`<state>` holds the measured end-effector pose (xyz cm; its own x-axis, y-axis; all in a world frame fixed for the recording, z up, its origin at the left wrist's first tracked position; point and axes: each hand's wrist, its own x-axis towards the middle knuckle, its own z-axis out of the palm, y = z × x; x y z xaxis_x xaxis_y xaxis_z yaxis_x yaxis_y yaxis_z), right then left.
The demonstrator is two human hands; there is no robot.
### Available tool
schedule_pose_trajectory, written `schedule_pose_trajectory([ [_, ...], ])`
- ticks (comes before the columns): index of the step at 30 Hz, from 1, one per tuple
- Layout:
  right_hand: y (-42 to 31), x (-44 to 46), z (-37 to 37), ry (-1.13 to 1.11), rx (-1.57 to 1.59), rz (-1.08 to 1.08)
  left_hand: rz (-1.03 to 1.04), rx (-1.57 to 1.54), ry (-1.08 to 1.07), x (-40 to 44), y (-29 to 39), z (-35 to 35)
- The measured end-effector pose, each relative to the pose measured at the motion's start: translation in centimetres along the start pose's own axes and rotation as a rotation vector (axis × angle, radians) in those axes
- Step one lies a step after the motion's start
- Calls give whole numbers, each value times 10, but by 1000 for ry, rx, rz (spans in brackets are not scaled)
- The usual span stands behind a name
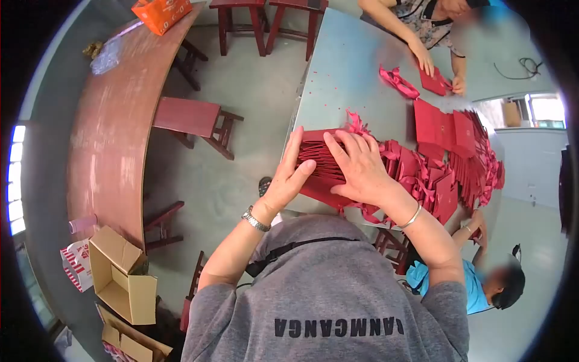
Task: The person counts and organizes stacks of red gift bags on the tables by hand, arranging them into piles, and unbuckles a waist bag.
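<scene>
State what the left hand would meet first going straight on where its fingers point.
The left hand would probably meet nothing but the flat blue-grey tabletop, perhaps some tiny red specks lying on it; its height above the surface is unclear.

**Exposure OK, edges rough**

Bright, even indoor light. Soft shadow under the brown table (114, 151), pale sheen on its top. Left-edge window (16, 181) clips to white with blue fringing; right-side window (544, 110) blows out too. Strong fisheye: straight edges bow, corners go black. Left hand (283, 184) and right hand (365, 169) sharp. Blur patch near the head of the seated co-worker (476, 289).
</scene>
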<state>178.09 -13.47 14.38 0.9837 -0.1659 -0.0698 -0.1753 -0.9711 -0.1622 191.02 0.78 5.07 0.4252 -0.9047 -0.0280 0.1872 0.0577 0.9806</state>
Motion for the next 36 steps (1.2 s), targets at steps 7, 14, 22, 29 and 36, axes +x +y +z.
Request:
schedule_pose_trajectory([
  [7,4,-3,3,30,7,-45,81,114,26,-4,-6,8],
  [14,8,-5,6,60,6,-77,41,-432,304,-4,-16,-7],
  [22,8,1,3,13,-21,-114,34,124,32,22,0,-50],
  [29,8,6,3,-43,-34,-98,90,27,-82,42,-30,-57],
  [36,13,9,8,-30,-64,-110,332,381,264,52,-45,-46],
])
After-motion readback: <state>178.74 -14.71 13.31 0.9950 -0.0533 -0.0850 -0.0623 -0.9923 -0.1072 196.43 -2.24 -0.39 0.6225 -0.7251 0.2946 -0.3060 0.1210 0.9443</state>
